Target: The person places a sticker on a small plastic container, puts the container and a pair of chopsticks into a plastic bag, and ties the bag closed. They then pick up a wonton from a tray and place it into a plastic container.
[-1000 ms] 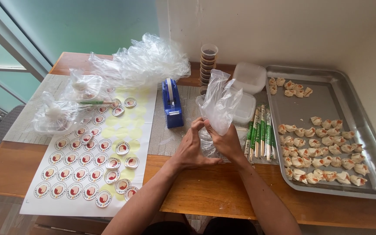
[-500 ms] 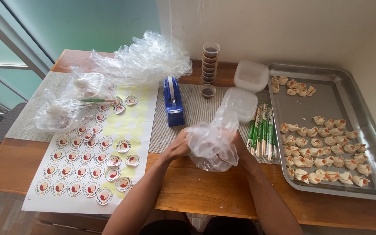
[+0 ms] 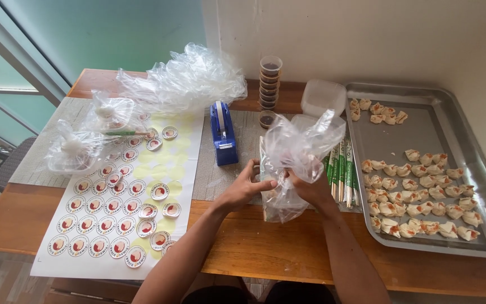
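Where half a second ago the crumpled clear plastic bag (image 3: 295, 163) lay low and bunched under both palms, its mouth now stands up in a loose fan above the hands, as it did a second ago. The left hand (image 3: 247, 187) is curled with its fingers closed on the bag's left side, and the right hand (image 3: 309, 188) is wrapped round the gathered neck from the right, partly hidden by the plastic. The bag sits between the two hands, at the near edge of the grey woven placemat (image 3: 237, 152) on the wooden table (image 3: 265, 253); something flat is inside it, though I cannot tell what.

Just right of the bag lie paper-sleeved chopsticks with green print (image 3: 341, 174), and beyond them a large steel tray (image 3: 423, 135) holds rows of pale folded dumplings with red filling (image 3: 423, 191). Behind the bag stand a stack of small clear sauce cups with dark sauce (image 3: 269, 84) and a frosted plastic lidded box (image 3: 323, 97). A blue tape dispenser (image 3: 222, 132) sits left of the hands. Farther left, a white sheet of round red-and-white stickers (image 3: 108, 208) is spread out, with two filled, tied clear bags (image 3: 74, 147) and a heap of loose clear bags (image 3: 184, 79) at its far end.
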